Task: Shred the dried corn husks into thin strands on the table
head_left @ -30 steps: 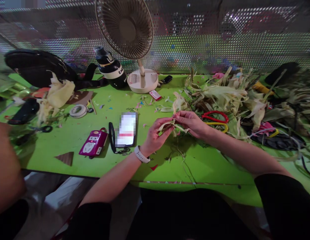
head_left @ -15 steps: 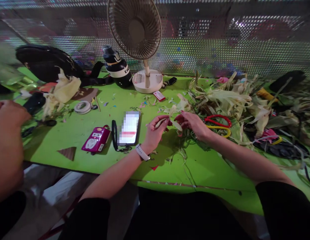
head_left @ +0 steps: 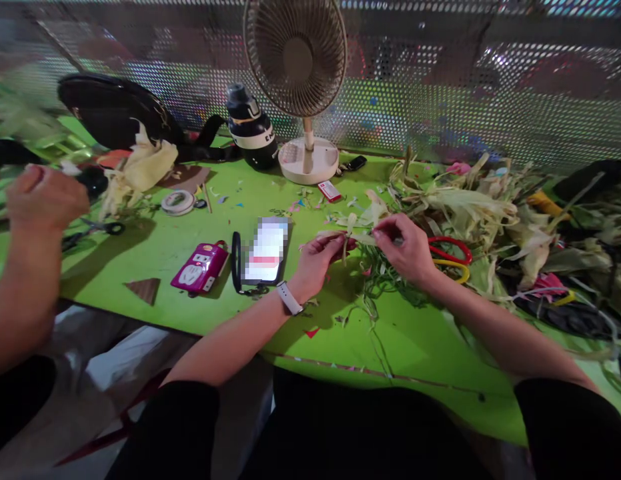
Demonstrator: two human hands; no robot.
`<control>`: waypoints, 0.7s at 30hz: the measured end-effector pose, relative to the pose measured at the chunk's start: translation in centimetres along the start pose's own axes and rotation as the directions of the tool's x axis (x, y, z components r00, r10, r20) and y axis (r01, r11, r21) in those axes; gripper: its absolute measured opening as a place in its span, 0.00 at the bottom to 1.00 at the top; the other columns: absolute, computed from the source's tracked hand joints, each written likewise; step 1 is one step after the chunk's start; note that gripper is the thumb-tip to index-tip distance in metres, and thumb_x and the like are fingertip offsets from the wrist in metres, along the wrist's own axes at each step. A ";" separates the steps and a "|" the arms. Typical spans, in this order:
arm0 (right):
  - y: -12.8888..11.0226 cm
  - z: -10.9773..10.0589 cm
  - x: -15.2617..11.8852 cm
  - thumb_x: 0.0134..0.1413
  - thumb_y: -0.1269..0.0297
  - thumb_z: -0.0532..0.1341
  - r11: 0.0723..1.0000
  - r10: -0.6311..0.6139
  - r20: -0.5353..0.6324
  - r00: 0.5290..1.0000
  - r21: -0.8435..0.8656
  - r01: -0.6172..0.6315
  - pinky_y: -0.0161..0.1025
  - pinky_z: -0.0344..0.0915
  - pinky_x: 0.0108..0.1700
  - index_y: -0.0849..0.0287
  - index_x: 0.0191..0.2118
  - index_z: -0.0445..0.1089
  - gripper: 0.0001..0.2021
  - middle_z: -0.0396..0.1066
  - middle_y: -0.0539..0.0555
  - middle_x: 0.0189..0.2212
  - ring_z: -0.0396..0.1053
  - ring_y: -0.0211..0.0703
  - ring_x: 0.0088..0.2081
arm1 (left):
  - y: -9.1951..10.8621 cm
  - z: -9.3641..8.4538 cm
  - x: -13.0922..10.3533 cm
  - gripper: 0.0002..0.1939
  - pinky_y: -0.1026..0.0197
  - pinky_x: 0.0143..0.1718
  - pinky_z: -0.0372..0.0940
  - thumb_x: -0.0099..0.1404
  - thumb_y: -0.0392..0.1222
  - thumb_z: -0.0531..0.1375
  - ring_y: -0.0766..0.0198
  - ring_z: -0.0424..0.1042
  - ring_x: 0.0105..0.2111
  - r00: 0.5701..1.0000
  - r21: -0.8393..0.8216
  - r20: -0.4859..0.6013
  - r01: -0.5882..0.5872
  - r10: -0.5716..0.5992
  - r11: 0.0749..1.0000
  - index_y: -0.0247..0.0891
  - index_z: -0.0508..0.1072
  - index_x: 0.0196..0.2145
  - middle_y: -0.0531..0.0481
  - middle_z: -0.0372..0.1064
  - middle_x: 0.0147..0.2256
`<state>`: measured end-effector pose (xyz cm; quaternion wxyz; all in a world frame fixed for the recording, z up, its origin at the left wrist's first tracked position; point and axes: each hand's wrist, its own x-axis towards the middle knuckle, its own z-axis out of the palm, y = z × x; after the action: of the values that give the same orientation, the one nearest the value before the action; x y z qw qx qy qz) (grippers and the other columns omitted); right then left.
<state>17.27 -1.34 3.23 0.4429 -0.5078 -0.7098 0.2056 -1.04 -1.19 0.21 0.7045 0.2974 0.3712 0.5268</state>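
Pinches husk strips (head_left: 361, 238) in the left hand (head_left: 317, 260), with one end narrowly gripped in the right hand (head_left: 406, 250), apparently for tautness, beyond the front edge of the tabletop (head_left: 430, 347).

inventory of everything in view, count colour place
table: 1, green, centre
mesh wall: 1, grey, behind
fan: 1, beige, back
bottle: 1, black and white, beside fan
bag: 1, black, back left
tape roll: 1, white, left
phone: 1, white-lit, centre
socket box: 1, purple, beside phone
scraps: many, mixed, on table
loops: 2, red and yellow, right
husk pile: 1, pale, right
husk piece: 1, pale, centre
other person's arm: 1, bare, far left
left hand: 1, holding husk piece
right hand: 1, by husk piece
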 end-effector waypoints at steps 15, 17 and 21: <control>0.0 2.1 -2.1 0.60 0.62 0.55 1.000 0.026 0.303 0.953 -0.014 -0.023 0.33 0.61 0.28 0.59 0.34 0.69 0.08 0.71 0.50 0.24 0.68 0.36 0.24 | -0.7 0.2 -0.1 0.15 0.56 0.49 0.68 0.47 0.42 0.72 0.65 0.76 0.36 0.998 -0.050 -0.047 -0.055 0.052 0.997 0.38 0.77 0.33 0.52 0.77 0.32; -0.1 1.9 -2.1 0.59 0.64 0.56 0.998 0.015 0.291 0.956 -0.060 0.002 0.33 0.62 0.28 0.59 0.35 0.69 0.07 0.72 0.50 0.25 0.69 0.37 0.24 | -0.6 0.2 -0.2 0.15 0.56 0.50 0.68 0.47 0.41 0.72 0.65 0.76 0.38 0.998 -0.065 -0.046 -0.036 0.033 0.997 0.38 0.77 0.34 0.52 0.77 0.33; 0.2 2.2 -2.0 0.60 0.66 0.56 0.975 -0.138 0.277 0.951 -0.133 0.180 0.36 0.66 0.32 0.60 0.36 0.71 0.06 0.75 0.54 0.29 0.71 0.39 0.29 | -0.2 0.4 -0.5 0.20 0.57 0.48 0.68 0.45 0.39 0.73 0.66 0.76 0.37 0.999 -0.038 -0.029 -0.026 0.025 0.999 0.37 0.76 0.37 0.52 0.77 0.34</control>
<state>15.77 -2.74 1.09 0.3175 -0.4499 -0.8154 0.1788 -0.72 -1.78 0.32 0.6980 0.2807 0.3672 0.5470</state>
